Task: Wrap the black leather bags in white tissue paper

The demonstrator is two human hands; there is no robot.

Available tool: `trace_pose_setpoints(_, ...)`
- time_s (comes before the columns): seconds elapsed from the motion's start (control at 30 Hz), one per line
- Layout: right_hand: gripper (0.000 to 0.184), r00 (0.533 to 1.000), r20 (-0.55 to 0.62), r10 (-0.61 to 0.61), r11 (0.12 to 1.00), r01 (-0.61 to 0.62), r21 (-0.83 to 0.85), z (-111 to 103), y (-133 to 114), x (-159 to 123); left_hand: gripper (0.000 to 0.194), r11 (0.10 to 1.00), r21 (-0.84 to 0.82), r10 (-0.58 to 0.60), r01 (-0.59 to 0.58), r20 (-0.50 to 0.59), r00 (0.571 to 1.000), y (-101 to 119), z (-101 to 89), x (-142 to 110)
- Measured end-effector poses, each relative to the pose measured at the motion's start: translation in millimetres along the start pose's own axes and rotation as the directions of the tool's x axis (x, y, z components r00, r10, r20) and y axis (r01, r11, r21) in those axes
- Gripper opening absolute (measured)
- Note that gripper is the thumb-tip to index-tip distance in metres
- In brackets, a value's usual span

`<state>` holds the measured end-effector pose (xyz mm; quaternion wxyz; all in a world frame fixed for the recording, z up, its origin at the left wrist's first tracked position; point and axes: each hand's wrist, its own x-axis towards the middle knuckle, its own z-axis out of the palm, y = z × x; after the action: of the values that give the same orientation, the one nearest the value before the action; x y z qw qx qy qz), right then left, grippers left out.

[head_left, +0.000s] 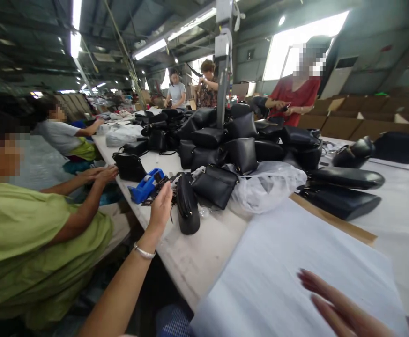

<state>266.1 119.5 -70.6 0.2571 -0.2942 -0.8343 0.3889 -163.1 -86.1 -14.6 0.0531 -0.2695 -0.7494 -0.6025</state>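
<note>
My left hand (161, 208) is raised at the near table edge, fingers stretched out. Close to its right side stands a small black handbag (187, 208) with a zipper along its top. Just behind the fingers are a blue tape dispenser (146, 186) and a cluster of small dark items that I cannot make out. My right hand (341, 306), slightly blurred and partly cut off by the frame, is over a large white sheet (288, 262) with its fingers apart. Another black handbag (216, 186) lies tilted beside a clear plastic bag (267, 187).
A big heap of black handbags (204, 135) surrounds a metal post (221, 93). A person in green (32, 243) sits at left, hands at a black bag (130, 167). Brown cardboard (330, 220) shows beneath the sheet. Other people work around the table, with boxes (359, 126) behind.
</note>
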Motion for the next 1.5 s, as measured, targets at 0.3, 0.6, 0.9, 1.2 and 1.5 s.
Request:
trace_pose_setpoints(0.3, 0.07, 0.968, 0.171, -0.182, 0.98, 0.193, -0.051, 211.0, -180.3, 149.6, 0.057, 0.996, -0.044, -0.067, 0.075, 0.161, 0.985, -45.3, 26.7, -33.9)
trace_pose_setpoints(0.6, 0.03, 0.974, 0.223, -0.051, 0.952, 0.115, -0.285, 232.9, -210.2, 196.2, 0.046, 0.996, -0.08, -0.014, 0.027, 0.166, 0.986, -45.0, -8.1, -45.4)
trace_pose_setpoints(0.9, 0.037, 0.926, 0.313, -0.211, 0.953, 0.266, -0.142, 65.6, -207.4, 101.1, 0.093, 0.761, 0.424, 0.357, -0.491, 0.358, 0.863, 7.9, -54.8, -29.5)
trace_pose_setpoints(1.2, 0.056, 0.946, 0.219, -0.238, 0.896, 0.301, -0.326, -35.2, -176.8, -18.7, 0.058, 0.922, -0.183, 0.278, -0.341, 0.927, 0.253, 44.3, 18.0, -59.8)
trace_pose_setpoints(1.5, 0.058, 0.898, -0.053, -0.437, 0.778, 0.347, -0.524, -39.0, -93.7, -74.4, 0.051, 0.431, -0.083, 0.574, -0.898, 0.794, 0.202, 74.0, 77.1, -42.6)
